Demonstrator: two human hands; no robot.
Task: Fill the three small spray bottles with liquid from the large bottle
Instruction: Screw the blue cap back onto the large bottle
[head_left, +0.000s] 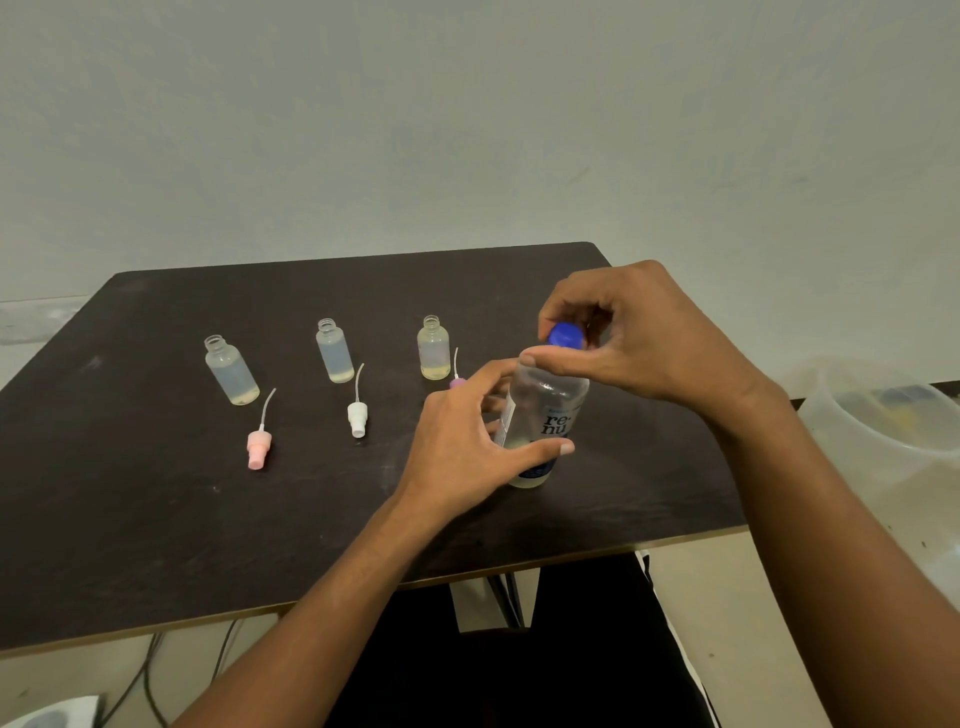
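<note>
While the large bottle (545, 415) stands upright on the right part of the dark bench (156, 519), a person's left hand (467, 441) wraps round its clear body, thumb across the printed label and fingers behind. The right hand (639, 338) arches over the top, thumb and fingertips pinching the blue cap (566, 335) that sits on the bottle's neck. A shallow layer of pale liquid shows at the bottle's base.

Further back and to the left, three small spray bottles stand in a row with open necks: the left bottle (231, 371), the middle bottle (334, 353) and the right bottle (432, 349), the last just beyond the left hand's fingers. Each holds a thin yellowish layer at the bottom. Their spray heads lie on the bench just in front of them, dip tubes pointing back: a pink spray head (258, 447), a white spray head (357, 415) and a purple spray head (457, 383), partly hidden behind the left hand.

A translucent plastic tub (883, 415) sits beyond the bench's right edge, and dark cables (150, 675) hang below its near left side.
</note>
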